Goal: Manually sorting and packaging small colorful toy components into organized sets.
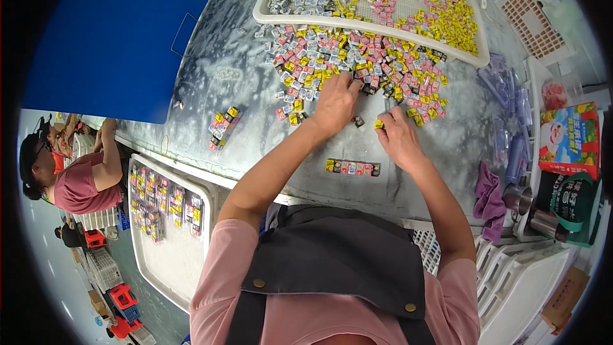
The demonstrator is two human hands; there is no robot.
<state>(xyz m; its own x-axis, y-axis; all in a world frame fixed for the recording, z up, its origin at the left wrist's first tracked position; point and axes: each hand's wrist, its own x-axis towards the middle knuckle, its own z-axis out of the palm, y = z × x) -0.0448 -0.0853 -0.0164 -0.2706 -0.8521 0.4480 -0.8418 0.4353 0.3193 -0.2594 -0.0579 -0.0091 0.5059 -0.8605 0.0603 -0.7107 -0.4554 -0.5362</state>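
A loose pile of small box-shaped pieces (306, 61) in pink, yellow, black and white spreads over the grey table. My left hand (335, 105) reaches to the pile's near edge with its fingers drawn together; whatever is between the fingertips is hidden. Closer to me on the right, my right hand (401, 137) pinches a small yellow-and-black piece (379, 124) between thumb and fingers. A single dark piece (358, 121) lies between the hands. Nearer my body sits a straight row of pieces (352, 167), seemingly in a clear strip.
Beyond the pile, a white tray (369, 24) holds more pieces sorted by colour. Another bundle (225, 126) lies left. At lower left, a white tray (172, 262) carries several filled packs. Clear plastic cases (511, 121) and a purple cloth (490, 201) are right. A co-worker (86, 182) sits left.
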